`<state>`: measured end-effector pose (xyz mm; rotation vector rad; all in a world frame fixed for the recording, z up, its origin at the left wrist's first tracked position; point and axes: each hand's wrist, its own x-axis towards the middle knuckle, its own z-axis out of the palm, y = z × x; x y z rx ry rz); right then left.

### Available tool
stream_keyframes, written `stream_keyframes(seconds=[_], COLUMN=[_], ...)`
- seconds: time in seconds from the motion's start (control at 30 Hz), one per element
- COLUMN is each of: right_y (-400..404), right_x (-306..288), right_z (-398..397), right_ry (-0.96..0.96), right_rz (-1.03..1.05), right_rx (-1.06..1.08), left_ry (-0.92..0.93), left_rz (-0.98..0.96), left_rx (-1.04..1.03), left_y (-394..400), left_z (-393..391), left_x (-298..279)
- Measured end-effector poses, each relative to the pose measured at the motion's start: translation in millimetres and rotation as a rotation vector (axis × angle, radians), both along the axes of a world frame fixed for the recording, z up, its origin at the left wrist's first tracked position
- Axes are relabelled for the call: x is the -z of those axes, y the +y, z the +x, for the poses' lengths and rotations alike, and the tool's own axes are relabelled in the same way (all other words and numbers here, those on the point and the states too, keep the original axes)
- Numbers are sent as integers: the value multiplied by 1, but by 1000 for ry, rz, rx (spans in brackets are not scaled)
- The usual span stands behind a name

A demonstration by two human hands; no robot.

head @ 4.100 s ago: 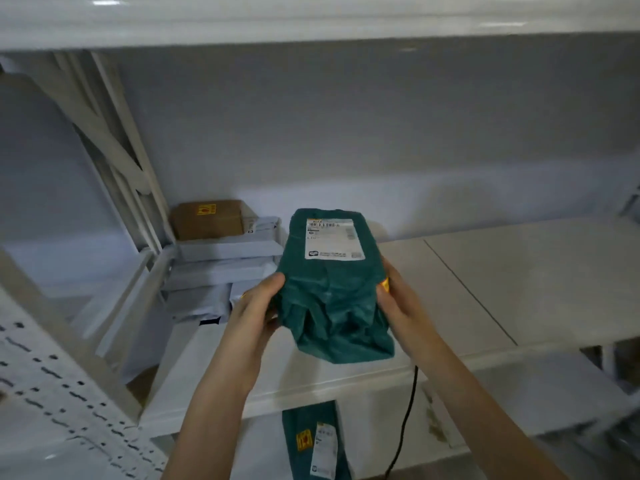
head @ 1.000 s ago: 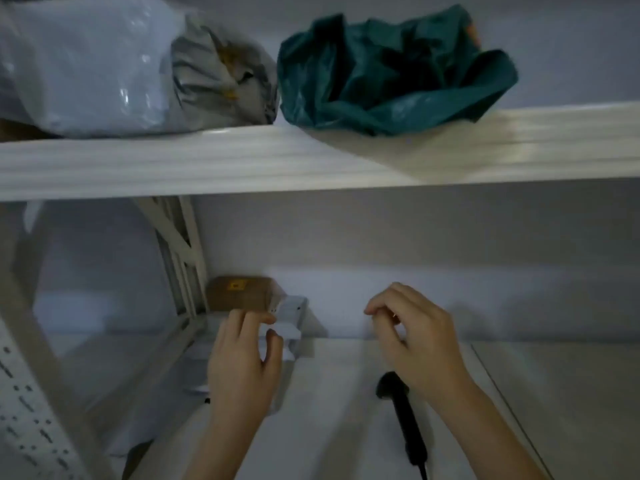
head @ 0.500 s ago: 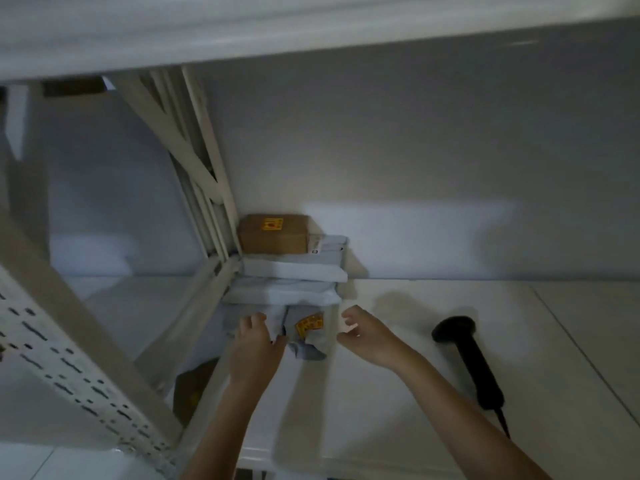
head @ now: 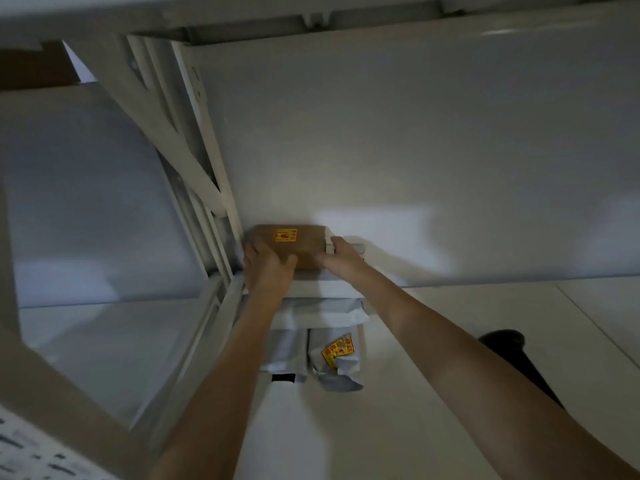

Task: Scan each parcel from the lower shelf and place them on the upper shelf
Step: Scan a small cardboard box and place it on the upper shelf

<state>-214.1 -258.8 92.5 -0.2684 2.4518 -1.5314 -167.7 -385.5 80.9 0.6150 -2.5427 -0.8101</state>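
Observation:
A brown cardboard parcel (head: 304, 242) with a yellow and red sticker sits at the back left of the lower shelf (head: 433, 393), on top of a stack of grey and white mailers. My left hand (head: 268, 268) grips its left front corner. My right hand (head: 341, 256) holds its right end. A grey mailer (head: 337, 362) with a yellow sticker lies in front of the stack. The black barcode scanner (head: 519, 362) lies on the shelf to the right, partly hidden by my right forearm.
White mailers (head: 325, 313) are stacked under the brown parcel. Slanted white rack braces (head: 194, 161) rise on the left, close to the stack. The underside of the upper shelf (head: 311, 19) runs along the top. A grey wall stands behind.
Both hands have reached from the front grey mailer to the back of the shelf and closed on the brown parcel. The view has tilted down and moved closer.

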Motion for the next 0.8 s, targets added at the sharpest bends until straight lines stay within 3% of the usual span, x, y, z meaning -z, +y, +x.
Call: stream_keyframes(seconds=[0.1,0.23,0.4,0.6,0.7,0.8], right_y=[-16,-18,2,50,86,118], right_x=[5,14,8,7,12,25], right_z=[-6,-9,13,46,67,102], right_ry=[-47,-79,-14,55,98,264], right_rz=[-9,-79,-375,-639,-566,-491], right_rx=[15,7,123,332,346,299], left_ry=[-57,-25,109,259,248,176], left_rz=[-34,76,262,470,493,633], left_rx=[-51,-56,-35,189,267,259], left_y=[-3,-6,-5,33,56,84], left_z=[-12,-14,1,43,59,72], left_x=[-4,-4,3,7,20,17])
